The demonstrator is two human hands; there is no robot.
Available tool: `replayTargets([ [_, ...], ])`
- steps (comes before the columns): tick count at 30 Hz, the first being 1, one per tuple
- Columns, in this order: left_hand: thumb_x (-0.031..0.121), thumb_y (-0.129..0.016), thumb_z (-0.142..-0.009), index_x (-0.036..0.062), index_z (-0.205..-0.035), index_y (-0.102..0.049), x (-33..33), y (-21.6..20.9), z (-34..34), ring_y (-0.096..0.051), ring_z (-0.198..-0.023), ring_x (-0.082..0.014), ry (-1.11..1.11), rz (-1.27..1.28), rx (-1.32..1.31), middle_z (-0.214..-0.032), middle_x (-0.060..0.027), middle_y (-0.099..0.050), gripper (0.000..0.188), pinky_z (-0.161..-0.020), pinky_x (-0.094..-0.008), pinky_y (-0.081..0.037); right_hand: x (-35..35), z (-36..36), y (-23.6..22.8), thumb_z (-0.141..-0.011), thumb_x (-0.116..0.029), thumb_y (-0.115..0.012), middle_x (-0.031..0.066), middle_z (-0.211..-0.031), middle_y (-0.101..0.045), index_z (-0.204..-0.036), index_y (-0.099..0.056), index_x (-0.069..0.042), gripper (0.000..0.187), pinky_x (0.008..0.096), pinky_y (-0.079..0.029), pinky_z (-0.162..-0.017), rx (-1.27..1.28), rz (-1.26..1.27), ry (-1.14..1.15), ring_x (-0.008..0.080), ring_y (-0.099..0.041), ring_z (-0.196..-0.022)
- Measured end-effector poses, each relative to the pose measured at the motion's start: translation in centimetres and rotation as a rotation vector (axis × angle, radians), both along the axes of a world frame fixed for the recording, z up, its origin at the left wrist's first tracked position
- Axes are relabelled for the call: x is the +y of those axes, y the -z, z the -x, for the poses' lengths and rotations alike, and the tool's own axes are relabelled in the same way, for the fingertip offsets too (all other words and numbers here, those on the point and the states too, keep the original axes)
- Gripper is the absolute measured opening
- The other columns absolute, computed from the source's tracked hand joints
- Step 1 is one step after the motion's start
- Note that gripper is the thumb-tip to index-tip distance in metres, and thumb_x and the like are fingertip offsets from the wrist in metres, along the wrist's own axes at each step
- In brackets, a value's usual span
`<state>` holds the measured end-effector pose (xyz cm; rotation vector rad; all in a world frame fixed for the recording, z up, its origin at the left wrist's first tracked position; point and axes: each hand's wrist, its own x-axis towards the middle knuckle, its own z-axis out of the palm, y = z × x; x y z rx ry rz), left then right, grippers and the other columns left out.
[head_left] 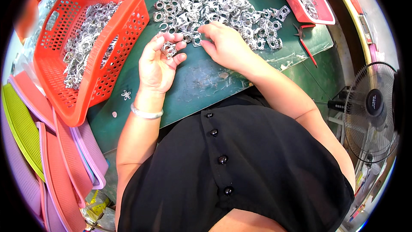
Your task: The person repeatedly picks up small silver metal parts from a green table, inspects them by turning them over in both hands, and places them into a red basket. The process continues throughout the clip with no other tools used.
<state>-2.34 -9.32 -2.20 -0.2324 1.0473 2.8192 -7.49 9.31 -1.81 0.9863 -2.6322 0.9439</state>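
In my left hand (155, 68) a small openwork silver metal piece (169, 49) rests between the curled fingers and the thumb, palm turned up. My right hand (227, 47) is at the near edge of a heap of similar silver metal pieces (206, 4) on the green tabletop (193, 77). Its thumb and index finger are apart, with a loose silver piece (196, 41) just beyond their tips. The other right fingers are partly hidden behind the hand.
A red perforated basket (96, 90) of silver pieces stands at the left. A pink tray (296, 8) holds more at the back right, near red-handled pliers (307, 51). A flower-shaped piece (125, 95) lies on the table. Stacked coloured baskets (56, 159) and a fan (371, 107) flank me.
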Motion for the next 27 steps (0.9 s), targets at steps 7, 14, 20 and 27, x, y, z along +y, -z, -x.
replayTargets([
  [7,0.017,-0.053,-0.087,0.0047,-0.094,-0.056,1.1,-0.7,-0.2,-0.052,-0.064,-0.0117,-0.037,0.292,-0.107,-0.077,-0.0052,-0.058,0.015,-0.051,-0.0218,-0.04,-0.1,0.5,0.1,-0.076,-0.009,-0.06,0.0116,-0.082,-0.059,-0.087,-0.06,-0.002,0.012,0.0369,-0.048,-0.063,-0.047,-0.043,-0.065,0.0296,-0.059,-0.072],
  [14,0.019,-0.052,-0.088,0.0049,-0.096,-0.057,1.7,-1.1,-0.6,-0.049,-0.058,-0.0078,0.108,0.481,-0.097,-0.073,-0.0024,-0.057,0.017,-0.048,-0.0186,-0.036,0.7,-0.9,-0.8,-0.073,-0.01,-0.059,0.0068,-0.077,-0.056,-0.084,-0.059,-0.007,0.012,0.0348,-0.047,-0.06,0.228,0.091,-0.171,0.026,-0.057,-0.072],
  [20,0.02,-0.064,-0.083,0.0039,-0.097,-0.058,2.0,-0.6,-0.8,-0.048,-0.058,-0.0036,0.201,0.507,-0.047,-0.075,0.0002,-0.059,0.022,-0.05,-0.0159,-0.038,1.0,-1.4,-1.0,-0.067,-0.008,-0.058,0.0049,-0.08,-0.055,-0.084,-0.059,-0.006,0.016,0.03,-0.047,-0.058,0.484,0.047,-0.241,0.0202,-0.055,-0.068],
  [27,0.013,-0.065,-0.081,0.0032,-0.1,-0.058,2.1,-0.7,-0.8,-0.046,-0.06,-0.0025,0.196,0.496,0.004,-0.08,0.001,-0.059,0.023,-0.052,-0.0152,-0.037,1.3,-1.9,-1.0,-0.065,0.002,-0.062,0.0101,-0.087,-0.057,-0.083,-0.059,-0.001,0.018,0.0296,-0.047,-0.059,0.433,0.123,-0.275,0.0236,-0.056,-0.07],
])
